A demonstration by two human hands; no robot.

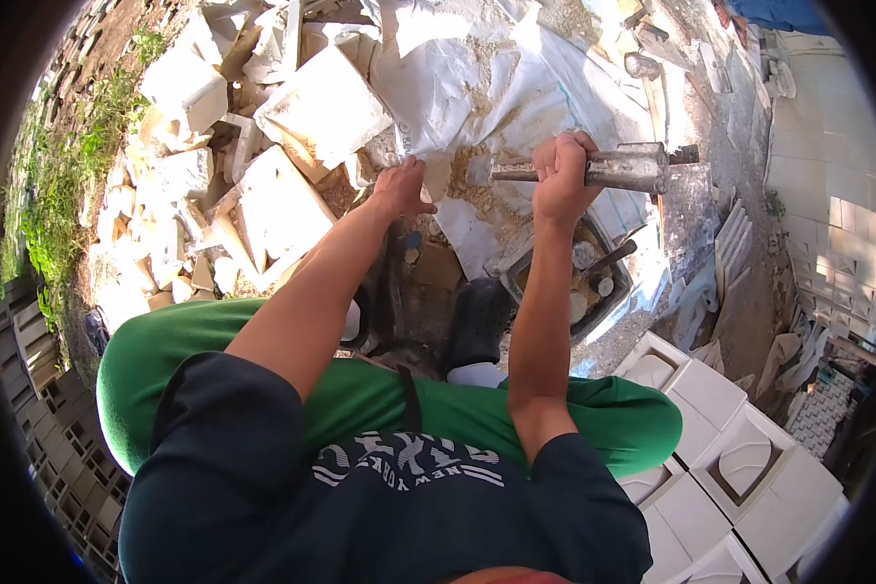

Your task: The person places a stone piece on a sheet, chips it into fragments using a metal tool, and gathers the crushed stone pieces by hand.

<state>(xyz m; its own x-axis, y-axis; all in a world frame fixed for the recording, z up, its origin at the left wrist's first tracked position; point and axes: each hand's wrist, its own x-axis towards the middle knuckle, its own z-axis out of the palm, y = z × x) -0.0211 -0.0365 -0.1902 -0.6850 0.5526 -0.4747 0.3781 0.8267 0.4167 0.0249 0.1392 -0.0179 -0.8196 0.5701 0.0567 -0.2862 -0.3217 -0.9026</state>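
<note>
My left hand (402, 187) reaches down to a small pale stone piece (437, 179), which sits between its fingertips and thumb. My right hand (562, 175) is closed around a long grey metal tool (628, 167). A flat, blade-like end of the tool points left towards the stone piece; its thick, blocky part sticks out to the right of my fist. Beneath both hands lies a crumpled white sheet (516, 92) dusted with beige crumbs. The tool's exact kind is not clear.
Broken white blocks (321, 107) are heaped at the left. A dark-rimmed tray (603, 316) with a handled tool and round pieces stands by my right forearm. A hammer-like tool (655, 92) lies at upper right. White moulded blocks (696, 409) stand in rows at lower right.
</note>
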